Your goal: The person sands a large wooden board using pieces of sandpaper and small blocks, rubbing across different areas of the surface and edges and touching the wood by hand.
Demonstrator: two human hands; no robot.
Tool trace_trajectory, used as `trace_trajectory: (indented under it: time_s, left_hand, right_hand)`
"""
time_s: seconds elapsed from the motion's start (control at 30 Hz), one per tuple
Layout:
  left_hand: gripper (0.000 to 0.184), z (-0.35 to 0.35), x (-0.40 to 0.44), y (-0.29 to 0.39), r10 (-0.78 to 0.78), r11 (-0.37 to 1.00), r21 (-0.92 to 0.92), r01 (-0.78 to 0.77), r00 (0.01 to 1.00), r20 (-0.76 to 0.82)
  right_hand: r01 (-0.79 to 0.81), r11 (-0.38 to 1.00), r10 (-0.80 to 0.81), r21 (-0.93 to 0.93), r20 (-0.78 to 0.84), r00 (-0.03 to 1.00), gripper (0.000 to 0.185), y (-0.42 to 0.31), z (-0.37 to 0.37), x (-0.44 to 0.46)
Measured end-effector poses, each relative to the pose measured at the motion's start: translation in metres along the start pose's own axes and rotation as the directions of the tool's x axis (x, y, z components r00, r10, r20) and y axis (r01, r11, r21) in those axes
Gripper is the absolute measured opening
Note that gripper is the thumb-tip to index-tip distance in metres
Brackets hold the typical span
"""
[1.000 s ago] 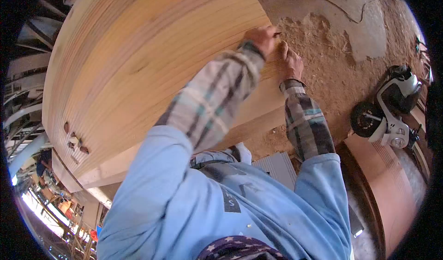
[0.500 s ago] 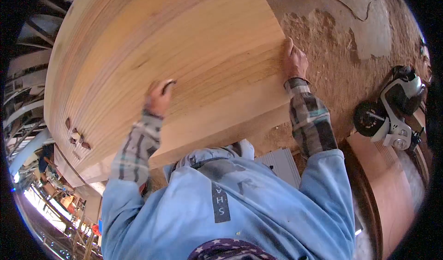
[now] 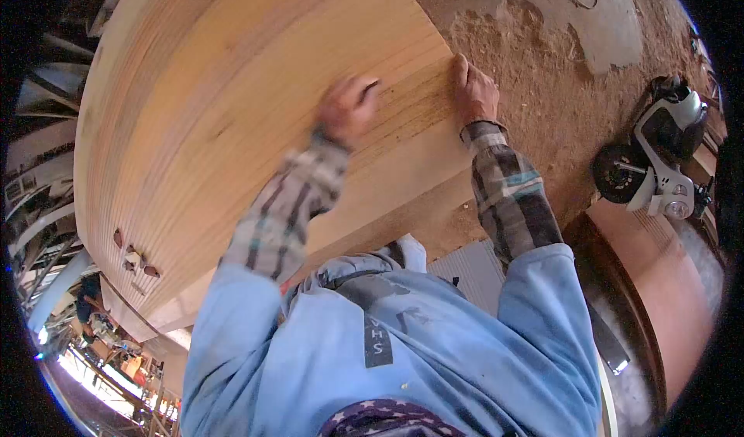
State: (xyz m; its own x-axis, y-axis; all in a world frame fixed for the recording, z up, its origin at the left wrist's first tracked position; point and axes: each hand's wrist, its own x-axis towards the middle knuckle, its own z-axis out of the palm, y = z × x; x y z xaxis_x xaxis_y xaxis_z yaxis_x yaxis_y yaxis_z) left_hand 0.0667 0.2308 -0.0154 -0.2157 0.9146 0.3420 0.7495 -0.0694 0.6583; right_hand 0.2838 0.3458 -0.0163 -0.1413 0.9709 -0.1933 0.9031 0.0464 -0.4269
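Observation:
A wide, pale wooden panel (image 3: 256, 88) with a streaked grain fills the upper left of the view. My left hand (image 3: 346, 111) is closed over its surface, blurred by motion. A small, thin, dark-edged piece (image 3: 370, 90) pokes out of that fist; its kind is hard to make out. At the panel's right corner, my right hand (image 3: 474, 92) grips the edge, with the thumb near the top face and the fingers bent over the side.
Small brown and white pieces (image 3: 135, 259) lie on the panel's left part. Right of it is dusty ground (image 3: 535, 104) strewn with shavings. A white and black motorbike (image 3: 655, 158) stands at the far right, near a curved reddish board (image 3: 659, 282). A grey ridged sheet (image 3: 473, 270) lies near my body.
My left hand has swept right and upward across the panel, closer to my right hand. The right hand keeps its hold on the edge while the whole view has shifted a little.

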Motion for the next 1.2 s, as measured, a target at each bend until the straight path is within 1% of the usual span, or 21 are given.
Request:
trace_trajectory:
  time_s: [0.07,0.1,0.17,0.27,0.33,0.37,0.43,0.5,0.53,0.57,0.63,0.7,0.8,0.83,0.93,0.97,1.0,1.07,1.1,1.17,1.2]
  left_hand:
    - [0.009,-0.046,-0.030,-0.008,-0.142,0.988,0.076,0.138,0.989,0.051]
    - [0.009,-0.048,-0.032,-0.009,-0.148,0.987,0.076,0.143,0.987,0.056]
    - [0.009,-0.049,-0.032,-0.009,-0.172,0.972,0.173,0.162,0.984,0.045]
    - [0.008,0.019,0.018,0.003,-0.020,0.998,0.057,0.019,1.000,0.019]
    - [0.007,0.079,0.061,0.017,0.108,0.993,0.050,-0.107,0.994,-0.014]
    - [0.007,0.105,0.081,0.025,0.124,0.991,0.060,-0.123,0.992,-0.023]
    - [0.008,0.115,0.090,0.029,0.147,0.987,0.073,-0.144,0.988,-0.046]
    - [0.015,0.103,0.077,0.017,0.192,0.976,0.097,-0.195,0.981,0.032]
    - [0.015,0.072,0.059,0.010,0.207,0.978,0.030,-0.208,0.977,0.045]
    - [0.014,0.041,0.038,0.003,0.156,0.986,0.053,-0.160,0.985,0.080]
    - [0.013,-0.024,-0.003,-0.009,0.091,0.990,0.088,-0.106,0.983,0.159]
    - [0.014,-0.066,-0.041,-0.026,-0.003,0.989,0.147,-0.023,0.985,0.172]
    - [0.014,-0.083,-0.050,-0.024,-0.051,0.982,0.187,0.013,0.979,0.198]
    - [0.014,-0.072,-0.044,-0.023,-0.049,0.983,0.183,0.012,0.978,0.201]
    - [0.013,0.004,0.009,-0.005,0.110,0.988,0.091,-0.123,0.985,0.135]
    - [0.015,0.036,0.034,0.002,0.185,0.982,0.024,-0.189,0.975,0.125]
    - [0.018,0.069,0.055,0.006,0.200,0.978,0.034,-0.207,0.967,0.158]
    - [0.018,0.109,0.096,0.026,0.234,0.971,0.016,-0.238,0.966,0.111]
    - [0.018,0.120,0.100,0.028,0.239,0.970,0.015,-0.241,0.966,0.099]
    - [0.020,0.124,0.097,0.025,0.180,0.973,0.117,-0.197,0.973,0.145]
    - [0.016,0.101,0.087,0.022,0.206,0.977,0.028,-0.211,0.972,0.116]
  right_hand:
    - [0.000,1.000,0.000,0.002,0.011,1.000,0.046,0.004,0.003,0.000]
    - [0.036,0.999,-0.036,0.007,-0.008,0.999,0.047,0.009,0.008,0.003]
    - [0.063,0.998,-0.063,0.011,-0.023,0.998,0.047,0.011,0.010,0.002]
    - [0.014,0.998,-0.015,0.066,0.008,1.000,0.046,0.000,-0.003,0.000]
    - [0.059,0.994,-0.057,0.087,-0.021,0.998,0.046,0.007,0.003,0.002]
    - [0.058,0.995,-0.055,0.084,-0.035,0.998,0.046,0.012,0.009,0.003]
    - [0.100,0.994,-0.099,0.036,-0.018,0.995,0.051,0.021,0.016,0.007]
    - [0.147,0.989,-0.147,0.013,-0.047,0.988,0.047,0.015,0.007,0.000]
    - [0.179,0.984,-0.179,-0.008,-0.067,0.982,0.043,0.012,0.005,-0.002]
    - [0.186,0.983,-0.185,-0.002,-0.060,0.981,0.043,0.008,0.005,-0.001]
    - [0.000,0.998,0.000,0.058,0.014,1.000,0.057,0.002,0.001,0.001]
    - [-0.019,0.997,0.017,0.079,0.027,0.999,0.057,-0.003,-0.004,-0.001]
    - [-0.040,0.995,0.038,0.095,0.023,0.999,0.056,-0.005,-0.005,-0.003]
    - [-0.035,0.996,0.034,0.088,0.014,0.999,0.055,-0.005,-0.006,-0.002]
    - [-0.001,0.995,0.000,0.103,0.003,1.000,0.052,0.003,0.001,0.002]
    - [-0.009,0.995,0.010,0.102,-0.003,1.000,0.052,0.004,0.002,0.001]
    - [-0.020,0.997,0.019,0.081,0.016,1.000,0.050,0.003,0.002,0.002]
    - [-0.025,0.998,0.024,0.054,0.022,0.999,0.048,0.008,0.008,0.005]
    - [0.027,1.000,-0.027,0.006,-0.010,1.000,0.047,0.014,0.015,0.007]
    - [0.103,0.994,-0.104,-0.044,-0.033,0.994,0.046,0.021,0.015,0.007]
    - [0.080,0.996,-0.081,-0.028,-0.017,0.997,0.046,0.020,0.010,0.004]
